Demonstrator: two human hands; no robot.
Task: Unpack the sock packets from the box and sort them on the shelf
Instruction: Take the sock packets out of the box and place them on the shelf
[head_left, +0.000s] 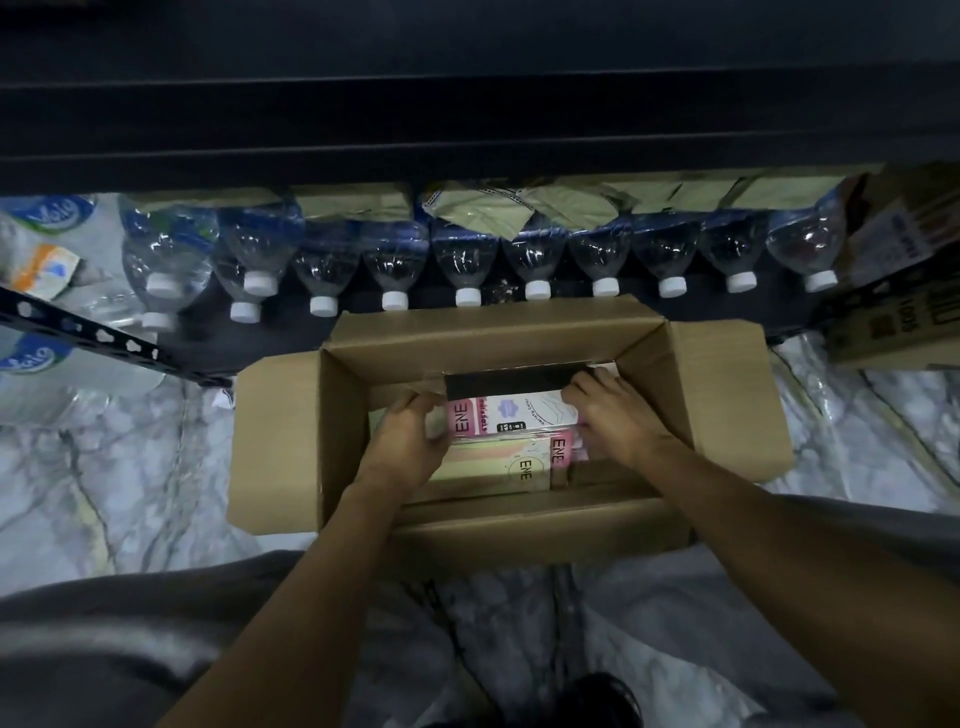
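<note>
An open cardboard box (727, 395) stands on the marble floor in front of a dark shelf (467, 119). Inside it lie sock packets: a pink and white one (511, 415) on top, a pale green one (493, 467) nearer me. Both my hands are down in the box. My left hand (408, 444) grips the left end of the pink and white packet, fingers curled over its edge. My right hand (615, 418) holds the right end of the same packet. A black band at the packet's far end lies against the box's back wall.
A row of plastic water bottles (462, 260) with white caps lies on the low shelf just behind the box, with brown packages above them. More bottle packs (47, 249) sit at the left, printed cartons (893, 312) at the right. My knees frame the floor below.
</note>
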